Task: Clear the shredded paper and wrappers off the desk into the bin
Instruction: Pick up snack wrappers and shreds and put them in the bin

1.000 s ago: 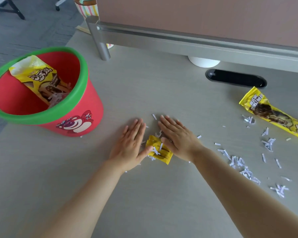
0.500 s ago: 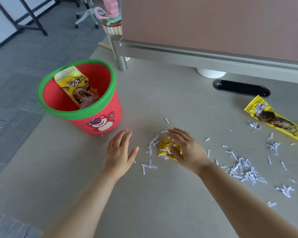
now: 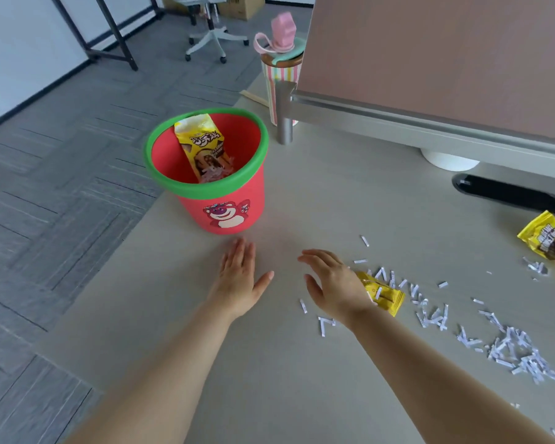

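change noted: a second ago both hands closed in on the small yellow wrapper [image 3: 382,293] with shreds bunched between them; now they stand apart and the bunch is released. the left hand [image 3: 237,278] lies palm down on the desk [image 3: 285,373] just in front of the bin [image 3: 186,205], fingers straight and together, thumb out, holding nothing. the right hand [image 3: 332,288] hovers or rests just left of the small wrapper, fingers loosely spread and a little bent, gripping nothing; whether its outer edge touches the wrapper cannot be told. the shredded paper [image 3: 510,350] is scattered wider than before, from the middle of the desk toward its near right side, with a few strips beside the right wrist. judgement: this gather has yielded nothing for the bin, and the sweep must be made again. position of items: the bin stands upright at the left edge of the desk, with one long wrapper [image 3: 202,145] and some shreds already inside. that wrapper stands on end against the far wall, long axis vertical, top at the rim. the small wrapper lies flat near mid-desk, long axis diagonal, one end toward the right hand, the other toward the near right. a second long wrapper [image 3: 548,241] lies flat at the right side, partly out of view, long axis also diagonal toward the near right.
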The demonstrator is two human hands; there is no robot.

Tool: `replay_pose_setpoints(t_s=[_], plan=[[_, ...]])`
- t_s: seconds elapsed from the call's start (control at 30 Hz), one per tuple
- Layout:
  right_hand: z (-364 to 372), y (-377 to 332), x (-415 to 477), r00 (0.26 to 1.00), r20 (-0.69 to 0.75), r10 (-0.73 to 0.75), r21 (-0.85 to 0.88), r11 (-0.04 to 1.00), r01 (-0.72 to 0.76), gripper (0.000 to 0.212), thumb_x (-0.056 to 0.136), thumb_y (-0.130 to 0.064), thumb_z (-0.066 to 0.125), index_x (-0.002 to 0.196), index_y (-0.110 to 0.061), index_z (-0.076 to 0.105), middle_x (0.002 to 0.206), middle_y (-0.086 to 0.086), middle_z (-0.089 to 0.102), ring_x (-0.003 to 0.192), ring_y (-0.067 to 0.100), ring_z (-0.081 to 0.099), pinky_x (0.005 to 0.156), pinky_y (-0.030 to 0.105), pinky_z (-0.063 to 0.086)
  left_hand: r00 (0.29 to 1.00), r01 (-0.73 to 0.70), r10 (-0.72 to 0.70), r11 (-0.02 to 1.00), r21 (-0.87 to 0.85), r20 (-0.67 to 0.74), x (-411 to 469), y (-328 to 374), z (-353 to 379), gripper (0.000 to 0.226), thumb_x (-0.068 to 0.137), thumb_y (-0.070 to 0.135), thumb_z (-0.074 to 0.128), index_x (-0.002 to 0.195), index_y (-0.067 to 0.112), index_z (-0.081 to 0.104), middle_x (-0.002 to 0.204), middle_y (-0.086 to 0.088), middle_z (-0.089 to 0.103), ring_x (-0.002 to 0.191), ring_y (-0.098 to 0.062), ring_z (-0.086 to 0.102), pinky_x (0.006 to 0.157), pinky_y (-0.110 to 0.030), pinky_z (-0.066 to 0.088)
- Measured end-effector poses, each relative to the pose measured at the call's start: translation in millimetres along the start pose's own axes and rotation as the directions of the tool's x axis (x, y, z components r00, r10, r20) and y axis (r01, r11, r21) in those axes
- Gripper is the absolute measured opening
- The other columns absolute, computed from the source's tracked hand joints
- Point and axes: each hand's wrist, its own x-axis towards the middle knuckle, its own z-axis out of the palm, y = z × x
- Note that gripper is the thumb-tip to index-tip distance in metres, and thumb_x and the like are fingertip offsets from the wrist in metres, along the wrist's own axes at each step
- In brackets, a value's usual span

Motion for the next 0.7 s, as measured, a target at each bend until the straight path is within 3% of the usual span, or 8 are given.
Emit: replay_pose_setpoints(t_s=[0.13,0.27,0.37,0.43,0.53,0.6,0.7], plan=[[9.4,-0.3,-0.1,0.997,-0.058,0.048,0.002,0.999,-0.048,0.035,0.082,-0.015,0.044,0.113,-0.007,0.058,0.115,0.010,0.062,0.111,0.027,0.054,0.089,0.027,0.043,0.994,-0.107,0.104,0.993,0.056,0.041,-15.5,17.4,13.0,0.097,0.071,0.065,-0.006,0.143,0.001,0.004,0.152,-0.017,-0.007,0.137,-0.022,-0.017,0.105,-0.030,-0.015],[4.8,6.3,-7.9,0.988,-0.107,0.109,-0.003,0.994,-0.110,0.037,0.078,-0.007,0.046,0.113,-0.004,0.056,0.114,0.011,0.062,0.110,0.029,0.054,0.090,0.028,0.042,0.957,-0.282,0.284,0.959,-0.038,0.065,-18.8,38.6,24.2,0.101,0.074,0.074,-0.012,0.143,0.003,0.004,0.152,-0.013,-0.002,0.137,-0.017,-0.014,0.111,-0.032,-0.011],[-7.9,17.2,-20.4,0.974,-0.156,0.164,-0.004,0.986,-0.167,0.038,0.082,-0.014,0.038,0.114,-0.003,0.055,0.116,0.013,0.061,0.113,0.031,0.051,0.096,0.033,0.038,0.922,-0.374,0.379,0.925,-0.068,0.079,-23.6,45.3,28.1,0.097,0.077,0.074,0.017,0.142,0.007,-0.010,0.150,-0.010,-0.013,0.137,-0.021,-0.016,0.113,-0.038,-0.004],[-18.2,27.9,-35.5,0.953,-0.207,0.220,-0.044,0.971,-0.233,0.041,0.083,-0.022,0.036,0.113,-0.004,0.056,0.118,0.014,0.061,0.114,0.032,0.051,0.098,0.045,0.040,0.902,-0.425,0.420,0.905,0.029,0.097,-30.5,48.3,30.0,0.109,0.069,0.079,0.029,0.141,0.011,-0.017,0.147,-0.014,-0.017,0.135,-0.031,-0.020,0.110,-0.044,-0.007],[-33.2,45.9,-63.9,0.891,-0.319,0.322,-0.122,0.919,-0.376,0.043,0.084,-0.028,0.037,0.111,-0.003,0.058,0.117,0.017,0.061,0.113,0.037,0.053,0.097,0.056,0.038,0.903,-0.423,0.392,0.881,0.210,0.177,-31.7,60.0,35.2,0.122,0.056,0.090,0.019,0.135,0.011,-0.030,0.144,-0.017,-0.028,0.131,-0.037,-0.028,0.106,-0.050,-0.015],[-43.6,58.2,-83.4,0.824,-0.397,0.405,-0.112,0.869,-0.482,0.045,0.084,-0.031,0.037,0.111,-0.003,0.058,0.118,0.019,0.061,0.114,0.039,0.052,0.097,0.058,0.038,0.919,-0.388,0.357,0.897,0.213,0.169,-21.8,75.9,38.9,0.119,0.054,0.093,0.005,0.133,0.012,-0.030,0.143,-0.017,-0.031,0.130,-0.040,-0.028,0.105,-0.052,-0.013],[-61.6,79.9,-111.1,0.698,-0.455,0.553,-0.124,0.737,-0.664,0.054,0.086,-0.041,0.036,0.126,-0.007,0.048,0.136,0.018,0.047,0.130,0.037,0.033,0.107,0.058,0.019,0.923,-0.380,0.360,0.907,0.180,0.135,-4.2,105.9,45.6,0.111,0.059,0.089,0.006,0.135,0.013,-0.024,0.144,-0.012,-0.030,0.131,-0.040,-0.024,0.106,-0.057,-0.003]])
